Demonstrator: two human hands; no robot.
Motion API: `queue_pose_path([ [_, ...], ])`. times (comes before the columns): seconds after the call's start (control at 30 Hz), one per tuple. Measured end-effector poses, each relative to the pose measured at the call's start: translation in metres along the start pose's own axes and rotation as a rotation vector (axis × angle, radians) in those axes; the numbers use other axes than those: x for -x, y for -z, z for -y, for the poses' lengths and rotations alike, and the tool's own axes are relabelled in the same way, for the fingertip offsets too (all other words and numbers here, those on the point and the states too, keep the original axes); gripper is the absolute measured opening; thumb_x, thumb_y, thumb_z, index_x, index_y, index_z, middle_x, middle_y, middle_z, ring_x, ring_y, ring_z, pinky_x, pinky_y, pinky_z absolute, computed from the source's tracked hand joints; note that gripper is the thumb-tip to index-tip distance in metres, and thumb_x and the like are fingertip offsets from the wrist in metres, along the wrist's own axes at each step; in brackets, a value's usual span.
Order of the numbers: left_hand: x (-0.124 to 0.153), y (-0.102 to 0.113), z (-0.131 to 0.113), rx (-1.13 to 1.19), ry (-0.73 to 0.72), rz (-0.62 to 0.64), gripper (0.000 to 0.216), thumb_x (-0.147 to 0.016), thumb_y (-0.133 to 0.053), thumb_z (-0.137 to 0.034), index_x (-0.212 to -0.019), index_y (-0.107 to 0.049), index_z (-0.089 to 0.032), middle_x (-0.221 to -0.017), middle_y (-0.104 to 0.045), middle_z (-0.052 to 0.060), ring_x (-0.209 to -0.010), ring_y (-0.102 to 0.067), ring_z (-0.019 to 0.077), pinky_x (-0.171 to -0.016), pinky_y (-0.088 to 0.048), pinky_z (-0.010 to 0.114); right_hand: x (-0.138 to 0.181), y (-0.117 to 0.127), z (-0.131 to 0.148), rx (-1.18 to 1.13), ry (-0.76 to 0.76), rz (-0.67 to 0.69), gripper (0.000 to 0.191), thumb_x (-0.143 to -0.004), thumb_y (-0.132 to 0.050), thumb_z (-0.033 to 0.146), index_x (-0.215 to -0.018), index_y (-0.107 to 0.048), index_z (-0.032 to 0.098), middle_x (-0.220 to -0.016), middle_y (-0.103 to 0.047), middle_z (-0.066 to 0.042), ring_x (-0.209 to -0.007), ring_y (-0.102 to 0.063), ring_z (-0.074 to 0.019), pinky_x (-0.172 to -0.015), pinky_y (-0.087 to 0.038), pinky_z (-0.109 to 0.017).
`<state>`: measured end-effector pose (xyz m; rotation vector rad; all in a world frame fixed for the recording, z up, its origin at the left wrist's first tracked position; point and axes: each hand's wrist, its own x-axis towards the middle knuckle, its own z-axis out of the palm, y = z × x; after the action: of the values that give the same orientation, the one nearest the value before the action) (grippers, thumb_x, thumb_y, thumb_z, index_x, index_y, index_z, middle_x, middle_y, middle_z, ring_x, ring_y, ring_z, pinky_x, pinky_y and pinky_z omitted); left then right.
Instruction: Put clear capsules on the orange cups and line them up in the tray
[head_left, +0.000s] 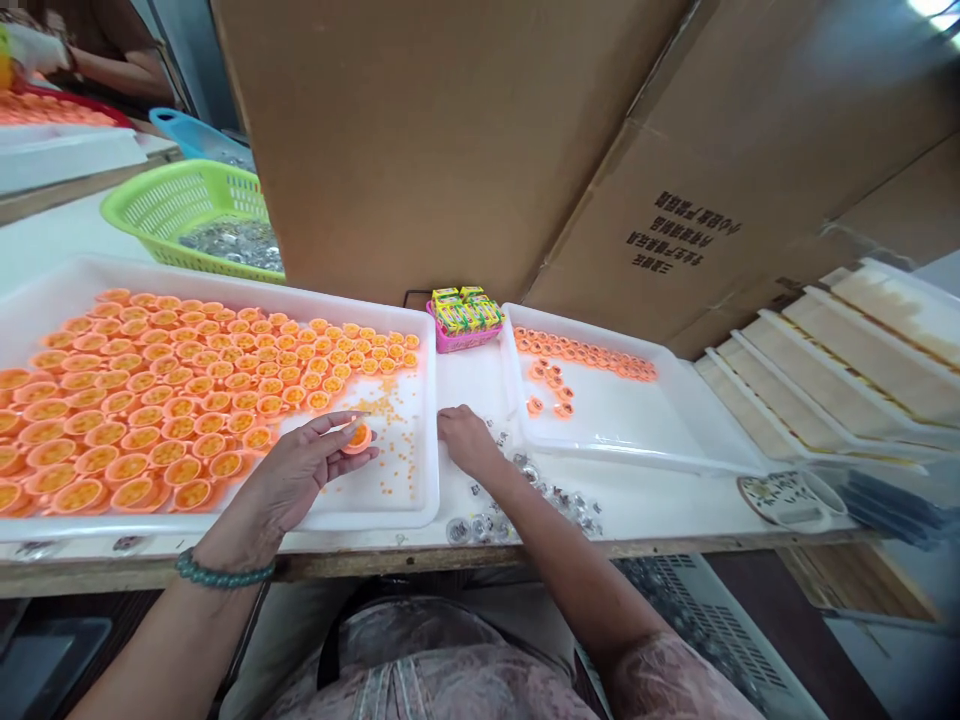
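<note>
My left hand [304, 465] holds a small orange cup [358, 438] between thumb and fingers, tilted so its opening shows, above the right end of a white tray [425, 440]. Rows of similar orange cups [180, 430] with yellow-orange bits inside fill most of that tray. Loose yellow-orange beads [386, 405] lie scattered on its bare end. My right hand [472, 440] is down on the white table, just right of the tray's rim, its fingers curled together. What they pinch, if anything, is hidden. Small clear plastic pieces [555, 495] lie around its wrist and forearm.
A second white tray [615, 435] holds orange pieces with dark marks. Between the trays stands a pink basket [469, 341] of yellow-green packets. Cardboard [450, 150] walls off the back. A green basket [124, 210] sits back left, stacked trays [817, 370] right. Another person's arm [124, 72] shows top left.
</note>
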<state>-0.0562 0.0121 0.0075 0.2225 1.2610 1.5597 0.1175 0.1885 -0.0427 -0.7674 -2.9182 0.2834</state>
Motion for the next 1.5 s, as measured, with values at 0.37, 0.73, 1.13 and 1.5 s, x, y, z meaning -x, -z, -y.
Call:
queue_pose_path([
  [0.37, 0.0, 0.001, 0.001, 0.03, -0.001, -0.037, 0.02, -0.076, -0.064, -0.013, -0.096, -0.061, -0.012, -0.085, -0.068, 0.009, -0.078, -0.067, 0.019, -0.073, -0.056, 0.026, 0.017, -0.006, -0.008, -0.216, -0.196, -0.162, 0.033, -0.086, -0.042, 0.012, -0.116, -0.054, 0.017, -0.099, -0.065, -0.009, -0.093, -0.059, -0.0189, -0.086, -0.046, -0.035],
  [0.73, 0.001, 0.0, 0.004, 0.041, -0.022, 0.003, 0.029, -0.073, -0.069, -0.021, -0.1, -0.064, -0.014, -0.091, -0.066, 0.005, -0.078, -0.067, 0.0206, -0.076, -0.056, 0.028, 0.014, 0.055, 0.058, -1.77, -0.24, -0.286, 0.021, -0.069, -0.072, 0.02, -0.089, -0.067, 0.021, -0.081, -0.065, 0.0, -0.084, -0.06, -0.0118, -0.085, -0.044, -0.026],
  [1.13, 0.007, 0.0, 0.005, 0.119, -0.187, 0.029, 0.026, -0.075, -0.068, -0.031, -0.096, -0.067, -0.015, -0.091, -0.066, 0.005, -0.083, -0.063, 0.0163, -0.084, -0.052, 0.031, -0.005, 0.05, 0.101, -1.941, -0.264, -0.091, 0.022, -0.064, -0.076, 0.019, -0.08, -0.061, 0.019, -0.074, -0.059, 0.003, -0.071, -0.062, -0.0097, -0.065, -0.05, -0.019],
  [1.5, 0.01, -0.005, 0.004, 0.075, -0.286, -0.05, 0.032, -0.074, -0.066, -0.033, -0.1, -0.065, -0.016, -0.092, -0.063, 0.003, -0.078, -0.061, 0.0147, -0.086, -0.052, 0.037, -0.017, 0.03, 0.12, -1.648, -0.421, -0.113, 0.02, -0.065, -0.074, 0.026, -0.078, -0.062, 0.017, -0.07, -0.062, 0.001, -0.063, -0.06, -0.0101, -0.059, -0.048, -0.022],
])
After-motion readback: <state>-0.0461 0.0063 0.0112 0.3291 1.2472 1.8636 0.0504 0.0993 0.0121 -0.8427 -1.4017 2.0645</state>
